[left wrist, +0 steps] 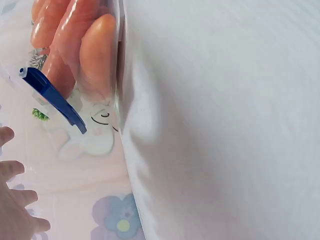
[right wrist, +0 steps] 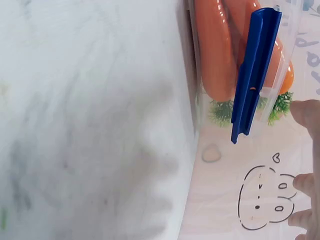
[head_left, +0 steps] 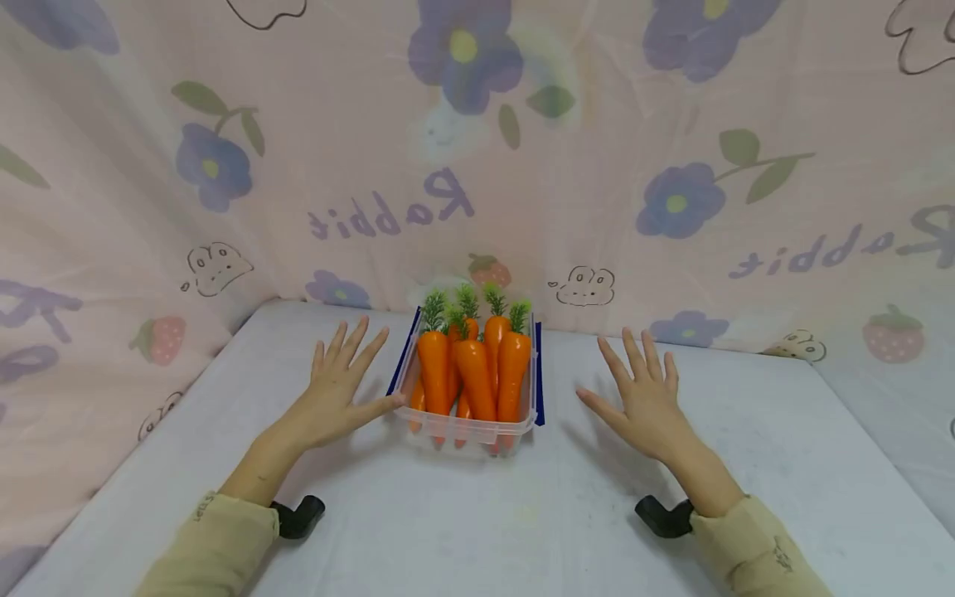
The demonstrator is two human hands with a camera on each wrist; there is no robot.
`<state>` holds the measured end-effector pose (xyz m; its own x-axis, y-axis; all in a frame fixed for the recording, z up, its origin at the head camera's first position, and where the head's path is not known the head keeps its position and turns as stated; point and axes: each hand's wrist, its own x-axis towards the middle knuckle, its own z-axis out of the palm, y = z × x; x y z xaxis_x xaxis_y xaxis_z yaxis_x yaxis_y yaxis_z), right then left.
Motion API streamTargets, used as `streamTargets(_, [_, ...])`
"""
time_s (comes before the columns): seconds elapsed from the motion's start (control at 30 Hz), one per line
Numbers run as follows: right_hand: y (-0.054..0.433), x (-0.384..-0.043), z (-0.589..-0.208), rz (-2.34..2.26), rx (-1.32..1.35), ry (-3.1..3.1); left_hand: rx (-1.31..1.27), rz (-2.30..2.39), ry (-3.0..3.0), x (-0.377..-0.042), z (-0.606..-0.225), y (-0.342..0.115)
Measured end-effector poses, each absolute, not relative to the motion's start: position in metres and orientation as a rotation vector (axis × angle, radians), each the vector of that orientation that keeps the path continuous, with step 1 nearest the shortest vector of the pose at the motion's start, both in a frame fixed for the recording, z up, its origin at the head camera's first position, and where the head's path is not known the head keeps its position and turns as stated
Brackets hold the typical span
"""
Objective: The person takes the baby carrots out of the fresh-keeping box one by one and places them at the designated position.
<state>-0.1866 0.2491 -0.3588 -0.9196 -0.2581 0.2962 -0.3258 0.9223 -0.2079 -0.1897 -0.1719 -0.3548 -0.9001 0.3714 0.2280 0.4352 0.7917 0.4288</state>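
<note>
A clear plastic container [head_left: 457, 428] with blue side clips stands at the middle of the table. Several orange toy carrots [head_left: 474, 377] with green tops lie in it, tops toward the back. My left hand [head_left: 337, 400] is spread at the container's left, its thumb tip close to the front left corner; whether it touches cannot be told. To the right, apart from the container, my right hand [head_left: 640, 405] is spread too and holds nothing. The wrist views show the blue clip [left wrist: 52, 100] on the left side and the other blue clip [right wrist: 255, 70] on the right, both swung outward.
The white tabletop [head_left: 477, 522] runs to a pale pink curtain [head_left: 522, 191] printed with flowers, strawberries and rabbits behind and at the left. A black wrist mount [head_left: 300, 518] sits at the left cuff, another black mount [head_left: 662, 517] at the right cuff.
</note>
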Motion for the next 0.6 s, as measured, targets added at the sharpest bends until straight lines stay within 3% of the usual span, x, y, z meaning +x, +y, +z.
streamTargets(0.6, [0.229, -0.197, -0.348, 0.363, 0.568, -2.732, -0.86, -0.92, -2.788, -0.192, -0.358, -0.148])
